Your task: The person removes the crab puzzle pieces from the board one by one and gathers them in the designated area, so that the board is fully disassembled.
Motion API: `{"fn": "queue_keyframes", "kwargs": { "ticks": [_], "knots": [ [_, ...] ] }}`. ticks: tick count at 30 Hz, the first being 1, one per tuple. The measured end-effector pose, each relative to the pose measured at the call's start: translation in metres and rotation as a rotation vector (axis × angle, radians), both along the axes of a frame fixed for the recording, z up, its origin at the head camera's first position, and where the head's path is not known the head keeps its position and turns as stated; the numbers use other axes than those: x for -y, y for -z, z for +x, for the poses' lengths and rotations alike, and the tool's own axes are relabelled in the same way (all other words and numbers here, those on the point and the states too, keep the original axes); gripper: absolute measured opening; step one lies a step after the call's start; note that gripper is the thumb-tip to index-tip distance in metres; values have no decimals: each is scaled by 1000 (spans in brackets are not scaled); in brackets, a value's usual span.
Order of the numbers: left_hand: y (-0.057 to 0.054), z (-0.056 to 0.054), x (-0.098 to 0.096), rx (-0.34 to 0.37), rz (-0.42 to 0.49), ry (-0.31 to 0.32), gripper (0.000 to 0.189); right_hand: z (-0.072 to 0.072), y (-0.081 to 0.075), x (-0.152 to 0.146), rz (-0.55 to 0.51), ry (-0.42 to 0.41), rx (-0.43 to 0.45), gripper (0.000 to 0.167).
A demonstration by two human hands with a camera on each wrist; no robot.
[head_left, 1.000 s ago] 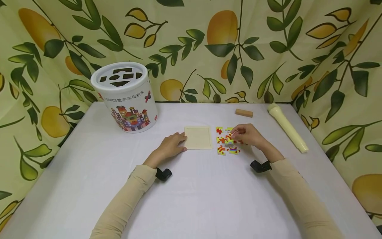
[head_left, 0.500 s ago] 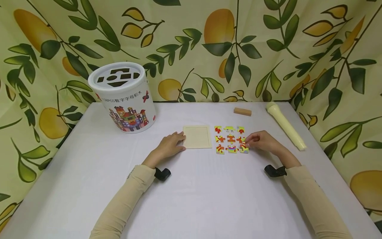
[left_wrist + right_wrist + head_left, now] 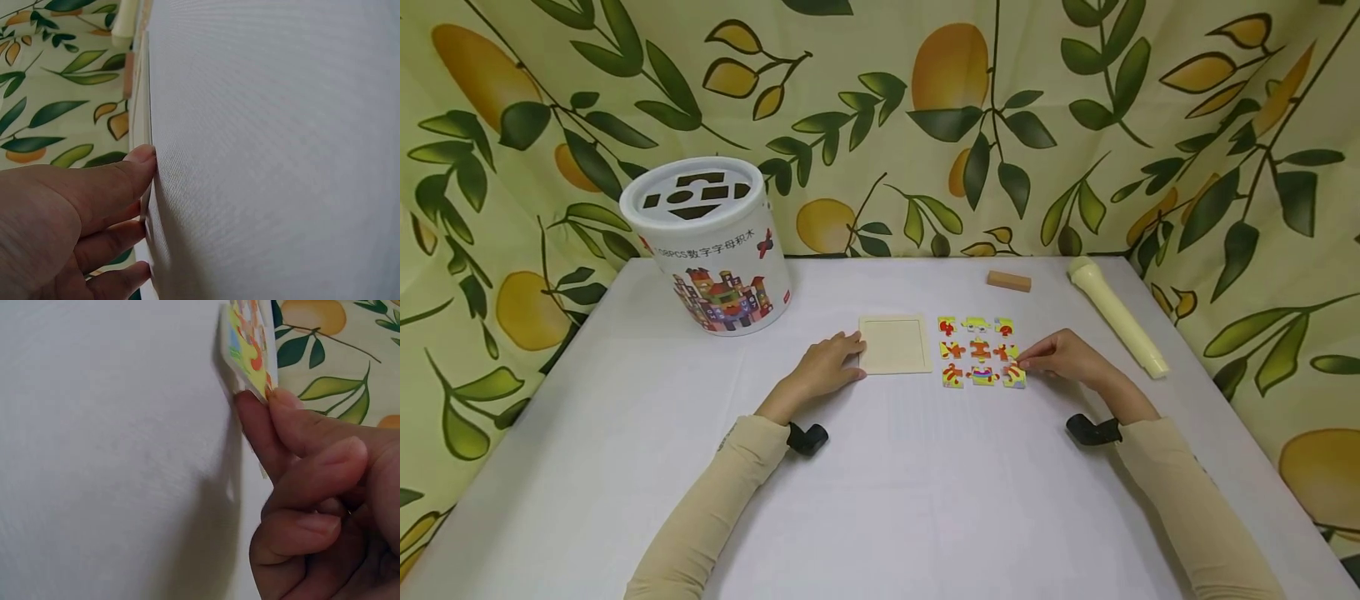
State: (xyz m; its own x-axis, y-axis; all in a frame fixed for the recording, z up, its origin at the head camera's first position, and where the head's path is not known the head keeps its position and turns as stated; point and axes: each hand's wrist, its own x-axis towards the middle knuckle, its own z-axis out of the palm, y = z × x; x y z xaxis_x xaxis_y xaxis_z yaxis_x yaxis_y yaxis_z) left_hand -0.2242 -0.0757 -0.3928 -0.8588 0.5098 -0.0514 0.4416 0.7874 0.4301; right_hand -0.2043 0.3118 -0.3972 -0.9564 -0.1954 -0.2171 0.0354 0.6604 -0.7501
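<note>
In the head view, my left hand (image 3: pixel 825 365) rests at the left edge of a shallow square wooden puzzle tray (image 3: pixel 893 345), its fingers extended. Thumb and fingertips (image 3: pixel 142 154) press along the tray's side in the left wrist view. Right of the tray, several colourful jigsaw pieces (image 3: pixel 980 349) lie face up in spaced rows. My right hand (image 3: pixel 1063 357) pinches the lower right jigsaw piece (image 3: pixel 1013 377) between thumb and index finger. Seen from the right wrist, that piece (image 3: pixel 245 353) tilts at its near edge, with the other fingers curled beneath.
A white lidded bucket (image 3: pixel 711 250) with shape cutouts stands at the back left. Behind the pieces lies a small wooden block (image 3: pixel 1009 281). A cream microphone-shaped object (image 3: pixel 1118 317) lies at the back right. Patterned cloth (image 3: pixel 880 125) hangs along the table's back and sides.
My right hand has moved right from over the middle pieces to the lower right jigsaw piece, which it now pinches. My left hand stays at the tray.
</note>
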Motion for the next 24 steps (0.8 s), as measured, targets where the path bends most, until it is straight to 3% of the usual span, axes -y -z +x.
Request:
{"fn": "queue_keyframes", "kwargs": {
  "ticks": [8, 19, 24],
  "knots": [
    [1, 2, 4, -3, 0, -19, 52, -5, -5, 2, 9, -36, 35, 25],
    [0, 3, 8, -27, -3, -21, 52, -9, -10, 3, 75, -57, 10, 24],
    [0, 2, 6, -37, -6, -18, 52, -8, -10, 1, 55, -51, 4, 25]
  ]
}}
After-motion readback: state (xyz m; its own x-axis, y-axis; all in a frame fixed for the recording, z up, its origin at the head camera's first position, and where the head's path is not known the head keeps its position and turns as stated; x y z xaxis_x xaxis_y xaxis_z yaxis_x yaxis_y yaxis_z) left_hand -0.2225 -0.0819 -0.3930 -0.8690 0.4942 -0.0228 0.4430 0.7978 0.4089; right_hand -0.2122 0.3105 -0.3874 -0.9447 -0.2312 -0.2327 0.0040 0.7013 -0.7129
